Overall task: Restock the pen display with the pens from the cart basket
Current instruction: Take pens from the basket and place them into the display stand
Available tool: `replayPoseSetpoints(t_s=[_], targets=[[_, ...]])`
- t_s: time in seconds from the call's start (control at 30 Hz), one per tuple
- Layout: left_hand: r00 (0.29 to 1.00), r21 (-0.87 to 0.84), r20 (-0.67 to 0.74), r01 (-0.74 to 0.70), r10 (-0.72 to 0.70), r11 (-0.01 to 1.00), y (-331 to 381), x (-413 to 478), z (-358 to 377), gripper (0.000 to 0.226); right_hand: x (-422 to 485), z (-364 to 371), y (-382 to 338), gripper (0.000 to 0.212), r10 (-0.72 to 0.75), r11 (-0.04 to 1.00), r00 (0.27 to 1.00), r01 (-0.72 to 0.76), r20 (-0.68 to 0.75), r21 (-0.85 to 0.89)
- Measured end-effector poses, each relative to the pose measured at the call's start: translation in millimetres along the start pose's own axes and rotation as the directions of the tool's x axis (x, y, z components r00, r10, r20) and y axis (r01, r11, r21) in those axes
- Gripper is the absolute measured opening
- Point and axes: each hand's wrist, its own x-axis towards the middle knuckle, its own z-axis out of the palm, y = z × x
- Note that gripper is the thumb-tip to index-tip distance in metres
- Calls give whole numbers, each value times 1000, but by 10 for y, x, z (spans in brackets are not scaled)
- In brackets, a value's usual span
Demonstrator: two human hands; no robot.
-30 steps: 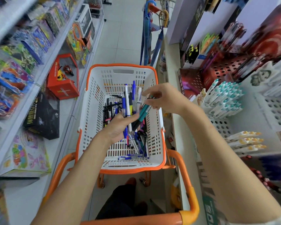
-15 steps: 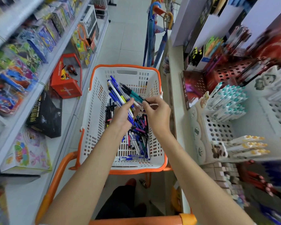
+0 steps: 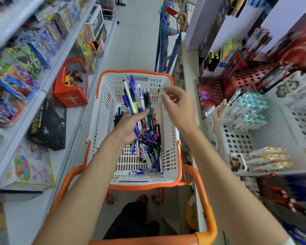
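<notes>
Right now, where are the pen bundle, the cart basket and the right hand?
pen bundle [image 3: 130, 97]: head view, a white barrel mid-bundle.
cart basket [image 3: 100, 121]: head view, its left white wall.
right hand [image 3: 179, 105]: head view, middle of the hand.

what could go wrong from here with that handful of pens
1. The left hand grips a loose fan of mixed blue, white and green pens alone, the open right hand apart from it; some may slip back into the white orange-rimmed plastic basket.
2. The white perforated pen display holds matched rows of teal-capped pens; the mixed bundle could get slotted among the wrong kind.
</notes>
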Motion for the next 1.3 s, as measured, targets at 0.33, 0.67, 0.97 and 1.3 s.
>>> replayPoseSetpoints(t_s=[0.33,0.67,0.97,1.3], targets=[[957,145,259,93,-129,985,-36,-97,-94,36,274,-109,-133,17,121,962,931,-196,345,192],[999,-110,-2,51,-52,993,-135,41,15,26,83,-63,-103,19,22,940,968,65,-250,335],[987,-258,-159,-46,5,965,-92,171,108,37,-213,172,266,23,-269,938,963,266,16,-221],[992,129,8,-128,128,983,-137,204,-12,18,-73,19,146,23,-264,946,965,258,-6,-194]])
